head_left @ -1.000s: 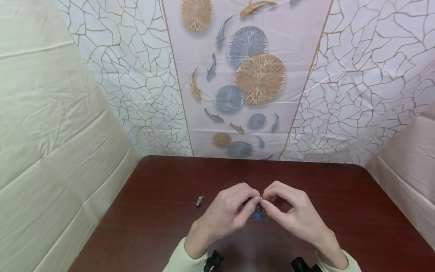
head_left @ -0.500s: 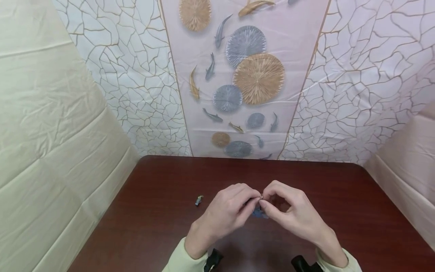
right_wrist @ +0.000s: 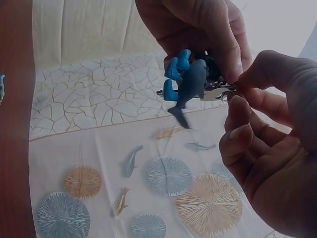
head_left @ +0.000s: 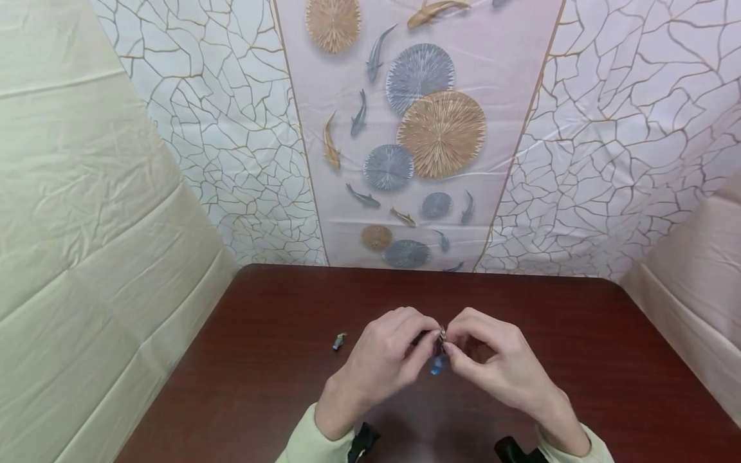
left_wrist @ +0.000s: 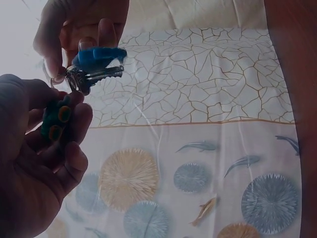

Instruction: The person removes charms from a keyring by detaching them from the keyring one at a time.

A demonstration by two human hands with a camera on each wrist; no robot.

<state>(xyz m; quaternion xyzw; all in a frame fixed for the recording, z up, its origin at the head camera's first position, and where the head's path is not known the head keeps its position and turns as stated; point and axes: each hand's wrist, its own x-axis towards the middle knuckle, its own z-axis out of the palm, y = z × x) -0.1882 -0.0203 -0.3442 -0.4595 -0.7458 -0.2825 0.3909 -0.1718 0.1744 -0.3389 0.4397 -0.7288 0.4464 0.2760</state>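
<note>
Over the table, my left hand [head_left: 382,357] and right hand [head_left: 503,363] meet fingertip to fingertip at a metal key ring [head_left: 442,334], and each pinches it between thumb and index finger. Metal keys [left_wrist: 106,74] hang from the ring beside a glossy blue charm [left_wrist: 96,59]. Under the left fingers lies a dark green charm with orange rounds [left_wrist: 55,121]. A grey-blue dolphin-shaped charm [right_wrist: 192,84] dangles in the right wrist view. The exact spot where the fingertips grip the ring is partly hidden.
A small bluish figure [head_left: 338,341] lies on the dark reddish table [head_left: 278,302], left of the hands. Patterned cloth [head_left: 260,128] hangs behind the table, and pale cloth [head_left: 87,257] covers the left side. Black wrist-camera parts [head_left: 363,442] sit near the sleeves.
The left fingertips have shifted slightly left and up, so more of the metal ring shows between the hands. The blue charm below has swung a little and shows more clearly.
</note>
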